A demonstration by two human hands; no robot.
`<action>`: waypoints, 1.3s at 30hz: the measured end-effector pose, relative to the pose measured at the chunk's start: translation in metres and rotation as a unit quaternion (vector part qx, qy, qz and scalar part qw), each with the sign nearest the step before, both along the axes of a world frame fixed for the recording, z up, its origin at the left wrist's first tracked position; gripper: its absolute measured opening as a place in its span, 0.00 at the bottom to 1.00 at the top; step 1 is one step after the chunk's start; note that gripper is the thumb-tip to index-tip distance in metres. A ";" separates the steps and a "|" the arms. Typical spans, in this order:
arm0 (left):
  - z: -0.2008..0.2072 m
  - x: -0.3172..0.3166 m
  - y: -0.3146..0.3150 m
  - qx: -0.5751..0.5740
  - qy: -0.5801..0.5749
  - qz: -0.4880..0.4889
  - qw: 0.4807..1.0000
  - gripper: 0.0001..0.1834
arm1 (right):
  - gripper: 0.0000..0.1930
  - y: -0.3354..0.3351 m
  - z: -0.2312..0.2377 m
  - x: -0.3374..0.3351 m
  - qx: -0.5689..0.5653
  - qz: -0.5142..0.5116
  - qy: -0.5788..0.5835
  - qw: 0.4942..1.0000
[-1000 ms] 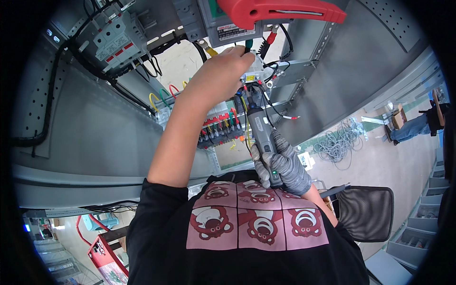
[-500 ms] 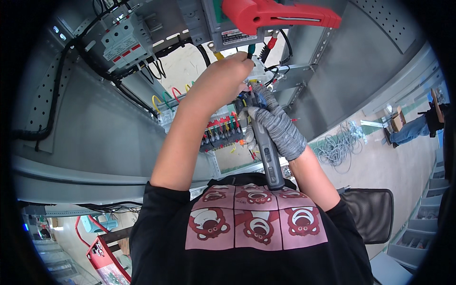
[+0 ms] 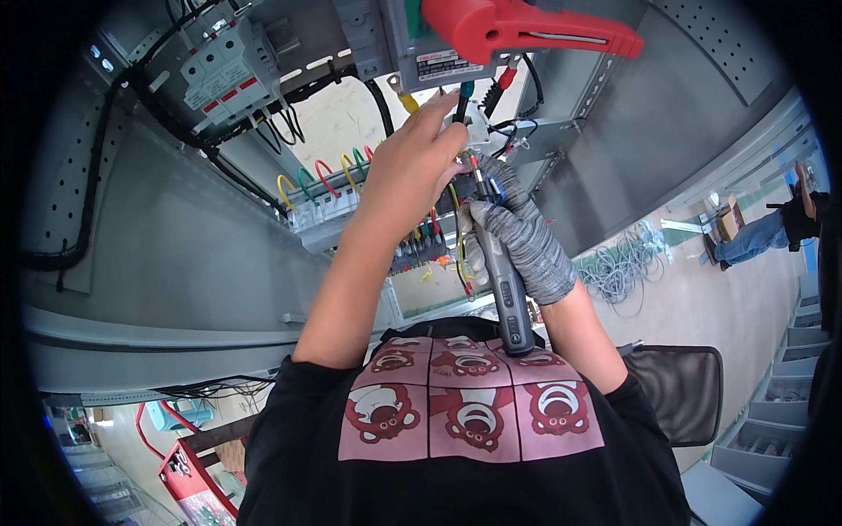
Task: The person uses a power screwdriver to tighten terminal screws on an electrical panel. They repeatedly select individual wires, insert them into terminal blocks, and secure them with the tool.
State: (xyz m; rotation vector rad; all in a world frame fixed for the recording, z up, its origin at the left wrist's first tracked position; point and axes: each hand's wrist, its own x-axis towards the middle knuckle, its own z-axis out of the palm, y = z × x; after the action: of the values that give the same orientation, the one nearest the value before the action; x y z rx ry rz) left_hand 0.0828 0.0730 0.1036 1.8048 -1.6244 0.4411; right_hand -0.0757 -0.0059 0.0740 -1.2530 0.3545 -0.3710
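Note:
My right hand (image 3: 533,254), in a grey knitted glove, is wrapped round a slim dark grey electric screwdriver (image 3: 509,302). Its bit end points up into the cabinet, beside the fingertips of my left hand (image 3: 408,171). That hand is bare, its fingers bent together by the bit; whatever they grip is too small or hidden to name. Just above them hang a green-sleeved black cable (image 3: 464,98) and a yellow-sleeved cable lug (image 3: 405,98). A clear plastic piece (image 3: 476,129) lies behind the fingers. Below, a yellow-green wire (image 3: 459,237) dangles next to the glove.
A big red switch handle (image 3: 535,33) juts out overhead. White breakers (image 3: 226,77) sit upper left, and a terminal row (image 3: 324,215) with coloured wires lies behind my left forearm. Coiled grey cable (image 3: 624,272) is on the floor at right, near another person (image 3: 763,237).
The screwdriver and my right hand have shifted slightly right and down. My left hand has turned, its fingers now lower by the bit. The view has shifted a little.

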 end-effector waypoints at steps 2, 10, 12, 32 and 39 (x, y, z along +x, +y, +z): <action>-0.006 0.001 0.003 -0.030 -0.012 -0.003 0.999 0.15 | 0.27 0.005 0.004 -0.001 0.023 0.006 0.010 1.000; -0.013 -0.006 0.023 -0.111 0.053 -0.003 0.992 0.11 | 0.28 0.026 0.003 -0.006 0.113 -0.026 -0.069 0.991; -0.022 -0.013 0.031 -0.147 0.199 -0.062 0.967 0.09 | 0.27 0.033 0.006 -0.015 0.065 -0.056 -0.075 0.993; -0.013 -0.110 0.034 -0.070 0.805 -0.151 0.570 0.26 | 0.19 0.042 -0.003 -0.072 -0.193 -0.080 0.004 0.978; -0.021 -0.114 0.029 -0.001 0.673 -0.140 0.726 0.24 | 0.18 0.031 0.002 -0.096 -0.144 -0.044 0.019 0.988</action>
State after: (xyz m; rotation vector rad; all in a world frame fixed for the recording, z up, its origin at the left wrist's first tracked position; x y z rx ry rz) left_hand -0.0315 0.1025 0.0822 1.1825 -0.7299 -0.8692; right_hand -0.1716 0.0253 0.0758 -1.5319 0.3988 -0.4869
